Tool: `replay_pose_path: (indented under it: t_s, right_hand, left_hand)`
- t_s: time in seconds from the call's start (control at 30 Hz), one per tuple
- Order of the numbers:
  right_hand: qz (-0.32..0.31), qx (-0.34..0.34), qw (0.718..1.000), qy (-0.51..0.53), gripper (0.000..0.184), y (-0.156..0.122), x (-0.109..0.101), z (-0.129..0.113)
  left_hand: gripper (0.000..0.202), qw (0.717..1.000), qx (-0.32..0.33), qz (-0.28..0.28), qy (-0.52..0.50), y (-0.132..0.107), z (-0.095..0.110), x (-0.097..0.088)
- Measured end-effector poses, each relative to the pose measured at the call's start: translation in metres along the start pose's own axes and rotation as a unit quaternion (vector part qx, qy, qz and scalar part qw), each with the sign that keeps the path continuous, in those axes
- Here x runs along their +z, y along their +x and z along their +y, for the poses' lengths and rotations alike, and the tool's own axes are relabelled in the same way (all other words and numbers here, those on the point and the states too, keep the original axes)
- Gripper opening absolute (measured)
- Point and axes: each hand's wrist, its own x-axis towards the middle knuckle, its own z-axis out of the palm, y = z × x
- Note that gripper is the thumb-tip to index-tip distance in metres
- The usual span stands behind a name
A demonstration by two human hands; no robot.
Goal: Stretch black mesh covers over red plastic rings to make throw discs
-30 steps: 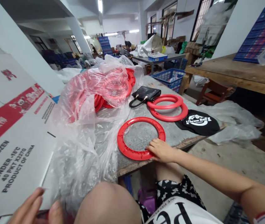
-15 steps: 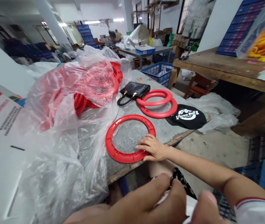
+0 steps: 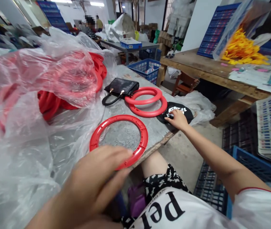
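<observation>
On the grey tabletop (image 3: 154,128) three loose red rings can be counted: one flat ring (image 3: 119,140) with small slots round its face lies nearest the edge, and two smoother rings (image 3: 147,101) lie stacked, the upper one shifted a little toward the far side, just behind it. More red rings sit bunched inside a clear plastic bag (image 3: 54,76) to the left — too many overlapping to count. One black handbag (image 3: 121,87) rests touching the far rim of the stacked pair, and one black cloth piece (image 3: 177,112) with white lettering lies at the table's right edge, just beside those two rings.

Two hands belong to the person. The right hand (image 3: 177,119) reaches out with the arm extended, fingers loosely spread and pressed down on the black cloth piece; it lies flat on it rather than closed round it. The left hand (image 3: 94,184) is close to the camera and blurred, fingers extended and open, its fingertips over the near rim of the flat ring — whether they touch it I cannot tell. It grips nothing.
</observation>
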Motion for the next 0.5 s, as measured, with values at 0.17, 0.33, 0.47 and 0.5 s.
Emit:
replay_pose_path:
  t_s: [0.17, 0.33, 0.47, 0.5]
  right_hand:
    - [-0.084, 0.06, 0.992, -0.068, 0.022, 0.021, -0.005, -0.017]
    - [-0.067, 0.177, 0.976, 0.111, 0.017, 0.034, -0.02, -0.002]
    - [-0.053, 0.224, 0.96, 0.16, 0.017, 0.04, -0.034, 0.008]
    - [-0.044, 0.231, 0.958, 0.168, 0.016, 0.043, -0.039, 0.009]
  left_hand:
    - [0.032, 0.969, -0.122, -0.128, -0.173, 0.042, -0.018, 0.019]
    - [0.039, 0.936, -0.149, -0.22, -0.233, 0.047, -0.021, 0.03]
    - [0.042, 0.923, -0.162, -0.244, -0.25, 0.046, -0.024, 0.034]
    - [0.042, 0.922, -0.162, -0.244, -0.254, 0.047, -0.025, 0.035]
